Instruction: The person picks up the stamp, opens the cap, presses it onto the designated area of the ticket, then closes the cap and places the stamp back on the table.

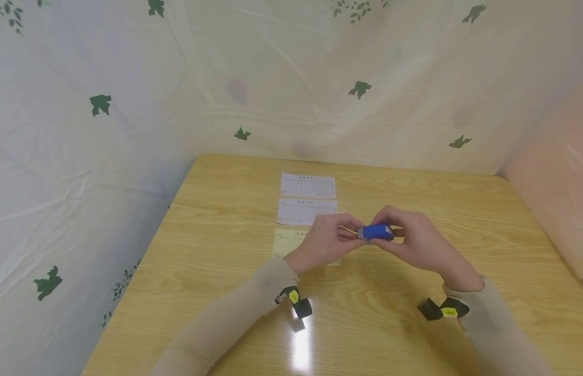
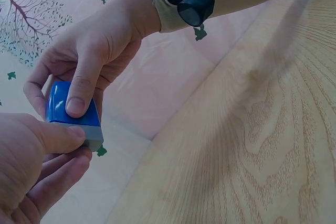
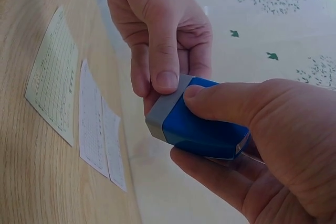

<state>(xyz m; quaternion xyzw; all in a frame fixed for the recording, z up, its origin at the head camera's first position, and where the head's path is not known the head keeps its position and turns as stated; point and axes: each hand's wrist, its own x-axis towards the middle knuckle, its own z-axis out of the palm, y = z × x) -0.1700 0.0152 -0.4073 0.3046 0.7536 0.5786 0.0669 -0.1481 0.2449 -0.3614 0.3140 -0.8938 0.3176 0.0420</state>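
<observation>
A blue stamp (image 1: 378, 232) with a grey cap (image 3: 169, 103) is held level above the table, between both hands. My left hand (image 1: 321, 241) pinches the grey cap end, thumb on one face and fingers on the opposite one. Around the blue body, my right hand (image 1: 415, 241) grips with thumb and fingers. Both thumbs lie close together near the seam of cap and body in the right wrist view. Beneath and beside the left hand lies a yellow printed slip (image 1: 284, 241), partly covered by that hand.
Two white printed slips (image 1: 307, 186) lie in a column beyond the yellow one on the wooden table (image 1: 216, 219). A pale cloth with green bird prints (image 1: 296, 78) hangs along the table's back and sides. Each sleeve carries a small black wrist camera (image 1: 301, 308).
</observation>
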